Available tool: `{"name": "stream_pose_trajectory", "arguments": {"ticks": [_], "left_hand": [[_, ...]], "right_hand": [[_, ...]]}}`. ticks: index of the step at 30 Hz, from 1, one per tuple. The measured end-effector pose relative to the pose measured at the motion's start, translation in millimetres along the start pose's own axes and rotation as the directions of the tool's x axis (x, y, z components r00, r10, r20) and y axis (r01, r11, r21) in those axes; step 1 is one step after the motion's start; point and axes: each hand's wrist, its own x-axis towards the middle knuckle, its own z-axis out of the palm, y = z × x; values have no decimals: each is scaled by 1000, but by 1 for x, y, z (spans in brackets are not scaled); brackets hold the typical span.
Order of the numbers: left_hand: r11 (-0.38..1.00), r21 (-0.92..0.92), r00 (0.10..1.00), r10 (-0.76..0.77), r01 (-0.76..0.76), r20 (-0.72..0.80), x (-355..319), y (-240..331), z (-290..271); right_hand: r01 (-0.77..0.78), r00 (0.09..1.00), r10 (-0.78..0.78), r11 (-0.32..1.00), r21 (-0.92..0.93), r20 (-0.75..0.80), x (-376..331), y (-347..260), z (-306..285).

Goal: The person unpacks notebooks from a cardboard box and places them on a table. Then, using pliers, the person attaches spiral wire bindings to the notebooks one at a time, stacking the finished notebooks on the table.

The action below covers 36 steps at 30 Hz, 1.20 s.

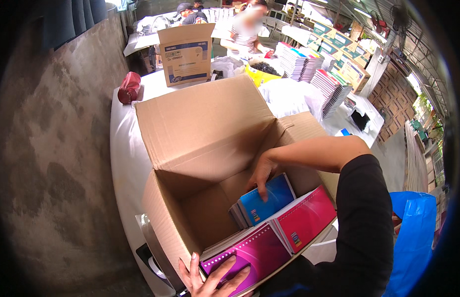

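- Clock places run from the middle of the box (pixel 173 195); its bare floor lies open between 8 and 10, left of the notebooks.
- A strip of bare table (pixel 122 148) runs at 9 to 10 beside the box; past its edge stands the wall (pixel 56 148).
- The long flap (pixel 200 119) rises at 12, walling off the far side; the right forearm (pixel 314 151) crosses the rim at 2.
- Beyond: a red pouch (pixel 129 88) between 10 and 11, a second box (pixel 188 59) between 11 and 12, a seated person (pixel 245 39) at 12, white plastic (pixel 287 96) at 1, book stacks (pixel 331 91) between 1 and 2, a blue bag (pixel 413 237) near 3.
- Right hand (pixel 262 173): closed on the blue notebooks (pixel 272 195), thumb on top, inside the box beside the pink notebooks (pixel 306 218).
- Left hand (pixel 210 279): fingers spread over the purple notebooks (pixel 259 255) at 7; cannot tell whether it grips.
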Motion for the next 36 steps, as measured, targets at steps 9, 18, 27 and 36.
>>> {"name": "stream_pose_trajectory", "arguments": {"ticks": [9, 18, 27, 36], "left_hand": [[997, -8, 995, 78, -78, 58, -5, -26, 7], [980, 38, 979, 195, -198, 65, -14, -39, 11], [971, 48, 970, 237, -235, -50, -9, -41, 17], [972, 25, 958, 236, -235, -162, -11, -40, 27]], "right_hand": [[-120, 987, 82, 948, -294, -136, -11, -26, 10], [-10, 990, -28, 961, -275, -135, -12, -16, 12], [-144, 986, 120, 960, -239, -111, -8, -20, 14], [-156, 980, 112, 946, -284, -166, -4, -17, 11]]}}
